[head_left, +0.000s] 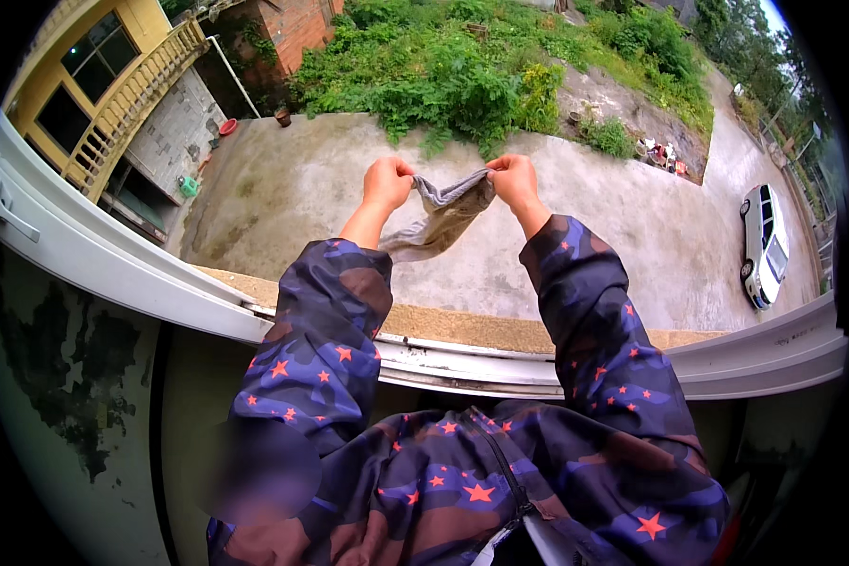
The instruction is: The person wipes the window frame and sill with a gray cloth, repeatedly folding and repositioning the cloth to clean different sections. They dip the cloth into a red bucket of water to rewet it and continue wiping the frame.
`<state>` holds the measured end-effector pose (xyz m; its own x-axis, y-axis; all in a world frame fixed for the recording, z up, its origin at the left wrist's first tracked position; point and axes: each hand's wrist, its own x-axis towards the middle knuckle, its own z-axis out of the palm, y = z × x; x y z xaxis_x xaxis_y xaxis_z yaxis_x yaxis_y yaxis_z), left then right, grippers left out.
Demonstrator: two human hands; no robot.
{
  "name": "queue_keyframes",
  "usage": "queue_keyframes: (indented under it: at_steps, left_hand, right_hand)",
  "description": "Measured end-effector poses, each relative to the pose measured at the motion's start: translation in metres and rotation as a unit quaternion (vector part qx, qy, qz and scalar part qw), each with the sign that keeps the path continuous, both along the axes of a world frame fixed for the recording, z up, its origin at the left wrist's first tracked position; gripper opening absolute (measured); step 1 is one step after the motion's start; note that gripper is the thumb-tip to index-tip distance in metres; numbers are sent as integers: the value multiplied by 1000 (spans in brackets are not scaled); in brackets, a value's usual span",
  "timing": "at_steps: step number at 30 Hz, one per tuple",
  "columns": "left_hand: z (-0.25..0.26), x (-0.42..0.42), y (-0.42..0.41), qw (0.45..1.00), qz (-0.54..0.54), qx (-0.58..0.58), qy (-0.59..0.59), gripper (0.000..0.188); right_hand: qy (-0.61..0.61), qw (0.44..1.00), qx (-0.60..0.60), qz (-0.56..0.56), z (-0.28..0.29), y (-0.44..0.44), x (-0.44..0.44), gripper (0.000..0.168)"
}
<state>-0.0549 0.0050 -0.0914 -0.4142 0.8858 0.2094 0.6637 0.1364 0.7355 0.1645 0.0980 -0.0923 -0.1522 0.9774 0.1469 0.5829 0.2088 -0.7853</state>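
Observation:
A grey cloth point(449, 212) is stretched between my two hands, out beyond the window sill and above the concrete yard. My left hand point(388, 185) pinches its left corner, and my right hand point(515, 185) pinches the right one. The upper edge sags between them, while the lower part hangs down to the left, towards my left wrist. Its underside looks brownish. Both of my arms, in dark camouflage sleeves with red stars, reach over the white window frame point(467, 368).
A sliding window sash with a handle point(10, 212) stands at the left. The rough outer ledge point(460, 325) runs beneath my forearms. Outside are a concrete yard point(290, 184), green plants point(460, 85), a balcony point(138, 92) and a white car point(763, 247).

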Motion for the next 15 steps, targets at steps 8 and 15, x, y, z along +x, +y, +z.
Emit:
queue_keyframes:
  at_steps: [8,15]
  left_hand:
    - [7,-18,-49,998,-14,4,-68,9]
    - [47,-4,-147,987,-57,20,-152,11]
  right_hand:
    - [123,983,-98,91,4,-10,17,15]
    - [189,938,-154,245,62,-90,64,16]
